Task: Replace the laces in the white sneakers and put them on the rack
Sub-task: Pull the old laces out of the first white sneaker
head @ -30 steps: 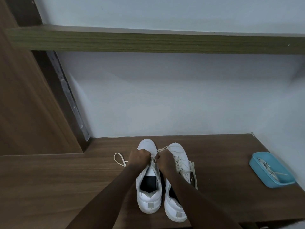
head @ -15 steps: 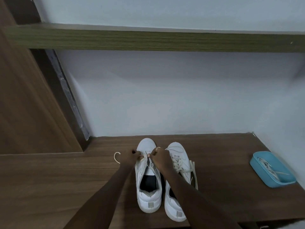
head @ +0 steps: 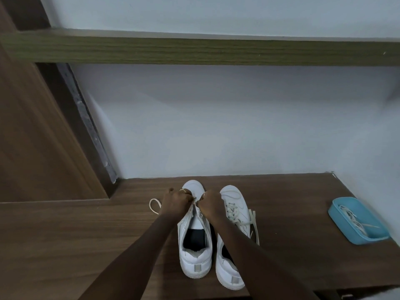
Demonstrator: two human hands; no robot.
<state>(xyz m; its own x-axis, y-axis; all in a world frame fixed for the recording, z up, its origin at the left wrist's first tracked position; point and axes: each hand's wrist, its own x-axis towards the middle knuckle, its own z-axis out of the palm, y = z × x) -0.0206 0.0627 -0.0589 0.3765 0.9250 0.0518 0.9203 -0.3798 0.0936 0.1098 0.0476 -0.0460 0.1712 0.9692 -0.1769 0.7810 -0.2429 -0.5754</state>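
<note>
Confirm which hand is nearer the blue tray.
Right. The right hand pinches the lace at the sneaker eyelets, on the side facing the blue tray; the left hand sits beside it, farther from the tray.

Matt wood-grain shelf; smooth, perhaps leather, sneakers.

Both forearms are bare down to the left hand and right hand.

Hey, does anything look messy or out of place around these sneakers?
Only loose laces: the right sneaker has lace ends trailing untied off its outer side, and a lace loop lies beside the left hand. Nothing looks spilled or damaged.
</note>
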